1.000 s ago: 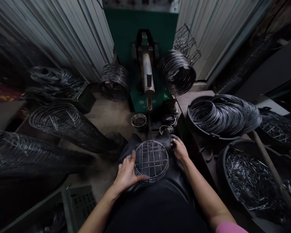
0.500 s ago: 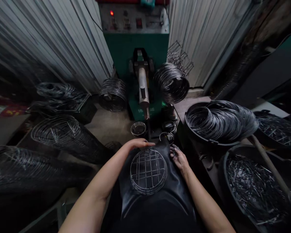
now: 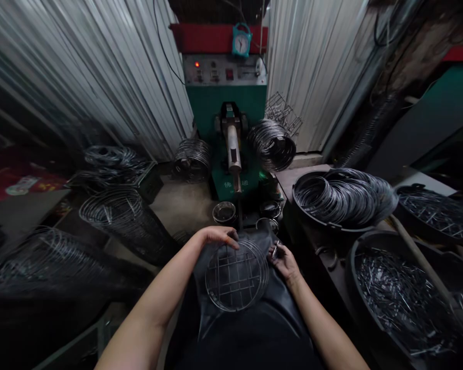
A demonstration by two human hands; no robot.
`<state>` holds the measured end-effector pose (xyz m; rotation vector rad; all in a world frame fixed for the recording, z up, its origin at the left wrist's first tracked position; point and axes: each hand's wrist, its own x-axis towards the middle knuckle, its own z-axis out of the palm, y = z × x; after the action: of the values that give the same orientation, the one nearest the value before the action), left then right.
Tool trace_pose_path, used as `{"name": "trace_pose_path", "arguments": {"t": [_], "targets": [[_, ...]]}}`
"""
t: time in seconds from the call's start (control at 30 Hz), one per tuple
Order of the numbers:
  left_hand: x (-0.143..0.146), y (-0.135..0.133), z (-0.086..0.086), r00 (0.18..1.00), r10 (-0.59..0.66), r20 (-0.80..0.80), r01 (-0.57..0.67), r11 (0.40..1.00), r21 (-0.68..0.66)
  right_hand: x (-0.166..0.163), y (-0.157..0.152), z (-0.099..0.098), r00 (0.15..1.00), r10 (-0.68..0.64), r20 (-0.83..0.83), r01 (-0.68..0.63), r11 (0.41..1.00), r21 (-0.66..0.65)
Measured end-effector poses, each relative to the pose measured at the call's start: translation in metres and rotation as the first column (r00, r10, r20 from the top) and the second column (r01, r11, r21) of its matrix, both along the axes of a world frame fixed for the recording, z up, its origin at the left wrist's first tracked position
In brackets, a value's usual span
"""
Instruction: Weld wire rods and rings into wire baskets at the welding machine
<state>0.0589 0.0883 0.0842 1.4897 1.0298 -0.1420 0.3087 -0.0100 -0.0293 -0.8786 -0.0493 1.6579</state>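
Observation:
A round wire grid (image 3: 235, 276) lies on the black apron over my lap. My left hand (image 3: 217, 236) curls over the grid's far rim, fingers bent and touching the ring. My right hand (image 3: 282, 259) sits at the grid's right edge, fingers closed on a small metal piece that I cannot make out clearly. Straight ahead stands a green welding machine (image 3: 228, 110) with a metal arm (image 3: 233, 150) pointing toward me.
Black tubs on the right hold wire rings (image 3: 341, 195) and short wire pieces (image 3: 395, 290). Stacks of finished wire grids (image 3: 121, 216) lie on the left floor. Wire coils (image 3: 272, 144) flank the machine. Small round dishes (image 3: 224, 210) sit below the arm. Corrugated metal walls stand on both sides.
My left hand moved from the grid's near left edge up to its far rim. The grid has tilted slightly, and my head has lifted, showing more of the machine.

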Motion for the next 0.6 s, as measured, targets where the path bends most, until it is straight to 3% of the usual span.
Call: {"name": "trace_pose_path", "arguments": {"t": [0.23, 0.37, 0.53, 0.6], "targets": [[-0.009, -0.034, 0.011, 0.997, 0.033, 0.064, -0.040, 0.993, 0.110, -0.004, -0.021, 0.005, 0.997, -0.031, 0.072, 0.024, 0.995, 0.094], [-0.021, -0.049, 0.026, 0.999, 0.009, 0.037, -0.017, 0.970, 0.242, -0.001, -0.026, 0.013, 0.999, -0.033, 0.006, 0.031, 0.987, 0.155], [-0.033, -0.069, 0.053, 0.998, -0.026, -0.051, 0.045, 0.915, 0.400, 0.005, -0.027, 0.029, 0.999, -0.038, -0.014, 0.040, 0.981, 0.189], [-0.034, -0.076, 0.065, 0.996, -0.040, -0.079, 0.075, 0.858, 0.509, 0.006, -0.025, 0.036, 0.998, -0.055, 0.011, 0.051, 0.979, 0.196]]}}
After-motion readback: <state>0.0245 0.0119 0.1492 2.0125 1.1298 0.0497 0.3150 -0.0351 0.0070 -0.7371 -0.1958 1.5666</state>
